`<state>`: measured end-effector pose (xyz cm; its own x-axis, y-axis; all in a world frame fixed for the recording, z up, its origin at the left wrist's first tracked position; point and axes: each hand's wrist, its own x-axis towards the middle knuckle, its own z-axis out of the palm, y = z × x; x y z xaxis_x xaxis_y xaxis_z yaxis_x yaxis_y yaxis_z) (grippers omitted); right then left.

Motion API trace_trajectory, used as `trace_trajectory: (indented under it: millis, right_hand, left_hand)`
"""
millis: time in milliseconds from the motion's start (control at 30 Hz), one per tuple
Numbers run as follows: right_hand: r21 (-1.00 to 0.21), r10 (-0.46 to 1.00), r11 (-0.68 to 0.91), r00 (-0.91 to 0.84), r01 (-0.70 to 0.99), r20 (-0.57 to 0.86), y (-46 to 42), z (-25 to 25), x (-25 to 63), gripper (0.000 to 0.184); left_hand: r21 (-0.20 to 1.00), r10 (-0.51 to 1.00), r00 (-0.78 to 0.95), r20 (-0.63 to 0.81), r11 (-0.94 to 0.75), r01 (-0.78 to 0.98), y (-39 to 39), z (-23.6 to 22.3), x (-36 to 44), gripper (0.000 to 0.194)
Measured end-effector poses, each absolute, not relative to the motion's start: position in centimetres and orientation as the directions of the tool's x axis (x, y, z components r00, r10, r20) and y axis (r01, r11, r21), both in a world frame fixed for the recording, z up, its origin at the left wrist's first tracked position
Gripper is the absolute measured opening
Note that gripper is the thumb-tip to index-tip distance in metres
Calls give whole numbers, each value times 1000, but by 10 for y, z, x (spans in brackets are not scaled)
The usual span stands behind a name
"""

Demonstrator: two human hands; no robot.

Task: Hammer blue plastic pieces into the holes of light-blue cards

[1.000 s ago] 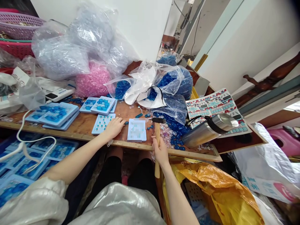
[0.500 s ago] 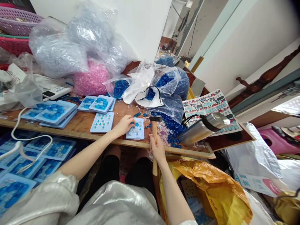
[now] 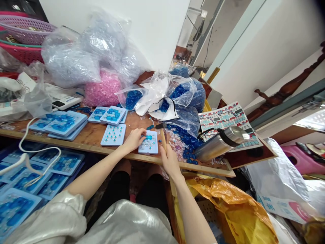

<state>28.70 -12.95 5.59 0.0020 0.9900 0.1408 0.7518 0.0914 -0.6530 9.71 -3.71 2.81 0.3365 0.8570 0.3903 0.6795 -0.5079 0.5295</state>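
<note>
My right hand (image 3: 169,162) grips the wooden handle of a small hammer (image 3: 162,134), whose dark head tilts left over a light blue tray (image 3: 149,145) near the wooden table's front edge (image 3: 101,150). My left hand (image 3: 133,139) pinches a blue piece (image 3: 148,137) onto that tray. A second blue tray (image 3: 113,135) with small pieces lies just left of my left hand. Loose clear and blue pieces (image 3: 181,147) are scattered right of the hammer.
Bags of blue pieces (image 3: 188,93), pink pieces (image 3: 103,88) and clear pieces (image 3: 73,64) crowd the back of the table. Filled trays (image 3: 61,122) are stacked at left and lower left. A steel flask (image 3: 220,144) lies at right on sticker sheets (image 3: 225,117). A yellow bag (image 3: 228,203) sits below.
My left hand moved from beside the tray onto it, now pinching a blue piece. The hammer head swung left and tilted over the tray.
</note>
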Motion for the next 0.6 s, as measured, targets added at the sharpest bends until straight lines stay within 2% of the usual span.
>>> trace_trajectory:
  millis: [100,167,233,333,467,533,600]
  right_hand:
    - [-740,974,118,67,662,215,-127,45,297,34]
    - [-795,974,113,92,595,207,-125,32,303,36]
    - [-868,982,85,105,490,155,-122,20,306,39]
    - [-926,989,55,110,374,103,-121,9,308,41]
    - [-934,988,50,117,355,97,-122,7,309,41]
    - [-929,986,48,131,367,103,-122,8,309,40]
    - [-922,985,46,135,384,105,-122,9,309,39]
  left_hand:
    - [442,848,298,439,-492,750,-15,39,88,17]
    - [372,851,245,465,-439,818,14,52,77,21]
    - [265,876,177,449,-320,910,48,65,64,27]
    - [107,937,76,342,-119,987,92,77,47,32]
    - [55,962,81,260,-98,994,116,81,38,28]
    - [46,954,100,284,-118,992,110,81,37,28]
    - [97,924,120,363,-165,981,93,82,38,28]
